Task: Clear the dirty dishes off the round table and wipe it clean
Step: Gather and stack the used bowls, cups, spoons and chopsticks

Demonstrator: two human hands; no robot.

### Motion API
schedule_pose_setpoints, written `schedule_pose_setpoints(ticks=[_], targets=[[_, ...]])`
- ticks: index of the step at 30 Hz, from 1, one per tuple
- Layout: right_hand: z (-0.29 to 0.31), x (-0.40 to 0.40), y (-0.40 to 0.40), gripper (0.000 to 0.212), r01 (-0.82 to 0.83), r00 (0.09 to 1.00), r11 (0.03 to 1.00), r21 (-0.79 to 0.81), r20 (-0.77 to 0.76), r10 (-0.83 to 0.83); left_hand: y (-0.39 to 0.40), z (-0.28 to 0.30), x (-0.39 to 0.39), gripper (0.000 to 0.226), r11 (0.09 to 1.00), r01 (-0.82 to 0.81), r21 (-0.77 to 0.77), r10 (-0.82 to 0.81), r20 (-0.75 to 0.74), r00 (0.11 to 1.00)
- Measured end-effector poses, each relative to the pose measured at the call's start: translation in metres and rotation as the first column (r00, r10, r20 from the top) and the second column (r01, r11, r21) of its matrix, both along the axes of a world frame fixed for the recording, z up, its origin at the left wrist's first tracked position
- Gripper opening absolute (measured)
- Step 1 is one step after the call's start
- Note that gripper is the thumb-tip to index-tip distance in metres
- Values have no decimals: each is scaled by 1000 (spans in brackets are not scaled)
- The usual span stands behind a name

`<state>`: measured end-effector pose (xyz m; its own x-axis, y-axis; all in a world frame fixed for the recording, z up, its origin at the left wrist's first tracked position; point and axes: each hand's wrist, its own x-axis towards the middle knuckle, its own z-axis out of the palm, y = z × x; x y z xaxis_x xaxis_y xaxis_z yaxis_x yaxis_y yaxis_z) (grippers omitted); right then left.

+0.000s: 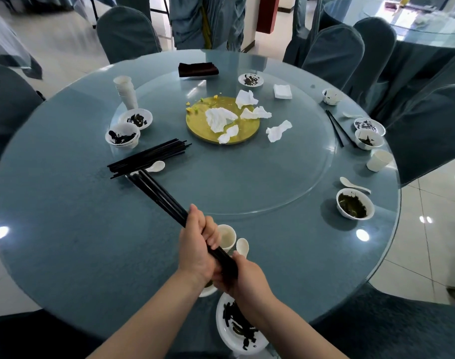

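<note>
My left hand (pixel 199 248) and my right hand (pixel 243 277) both grip one bundle of black chopsticks (pixel 160 195) that points up and left over the round glass-topped table (pixel 66 229). The bundle's far tips touch a pile of more black chopsticks (pixel 148 156) lying beside a white spoon (pixel 155 167). A cup (pixel 227 237) and a spoon (pixel 242 246) sit just behind my hands. Below my right wrist lies a dirty white plate (pixel 231 330).
On the glass turntable (pixel 286 177) are a yellow plate (pixel 247 125) with crumpled tissues (pixel 218 120), stacked paper cups (pixel 125 92), dirty bowls (pixel 123 137), and a dark cloth (pixel 198 69). Bowls (pixel 354 203), chopsticks (pixel 336 129) and a cup (pixel 379 159) line the right rim. Covered chairs (pixel 332 53) ring the table.
</note>
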<state>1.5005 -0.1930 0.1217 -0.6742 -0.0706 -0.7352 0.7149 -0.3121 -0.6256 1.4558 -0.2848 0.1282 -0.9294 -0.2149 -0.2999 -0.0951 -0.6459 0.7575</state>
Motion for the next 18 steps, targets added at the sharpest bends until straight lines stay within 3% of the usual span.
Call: schedule_pose_setpoints(ticks=[4,7,10,11,13,15,18], targets=[[-5,2,-6,35,34,999,999,-1,-2,-34,10,-4,7,55,996,20,-85,-18,18,1000],[-18,8,2,45,-104,962,943,315,-210,176,7,-3,7,58,993,44,-112,-40,38,999],[-20,15,15,23,-234,749,742,628,-370,549,5,-10,9,54,990,61,-129,-54,57,997],[-20,17,18,13,-278,665,655,702,-351,659,5,-12,9,53,986,78,-149,-68,70,995],[-24,19,23,13,-312,534,483,818,-270,801,2,-14,9,52,970,136,-201,-117,102,988],[-28,17,28,20,-289,477,367,884,-200,856,-4,-15,9,48,959,196,-206,-173,122,977],[-29,9,34,24,-269,421,271,924,-140,896,-14,-14,9,42,951,252,-181,-229,138,964]])
